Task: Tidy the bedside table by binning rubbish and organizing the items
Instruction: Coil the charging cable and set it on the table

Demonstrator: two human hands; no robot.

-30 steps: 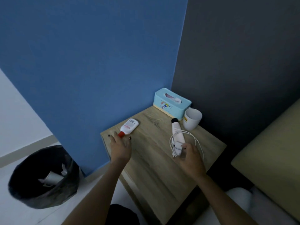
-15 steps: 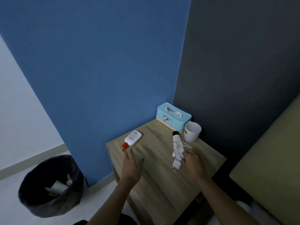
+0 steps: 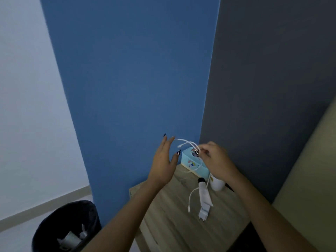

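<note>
My right hand (image 3: 216,160) is raised over the wooden bedside table (image 3: 169,226), pinching a white charger cable (image 3: 187,142). The cable loops left toward my left hand (image 3: 163,160), which is spread open beside it with its fingertips at the cable's top strand. Below, the cable hangs down to a white plug adapter (image 3: 204,214) and a loose end low over the tabletop. A white tube with a black cap (image 3: 204,194) lies on the table under the cable. A light blue tissue box (image 3: 190,161) and a white mug (image 3: 217,185) stand in the back corner, partly hidden by my hands.
A black bin (image 3: 54,224) with pale rubbish inside stands on the floor to the table's left. Blue and dark grey walls meet behind the table. A tan bed edge (image 3: 309,179) runs along the right side.
My right hand has lifted the cable and plug up off the table. My left hand has left the tabletop and risen beside the cable. The view tilted upward.
</note>
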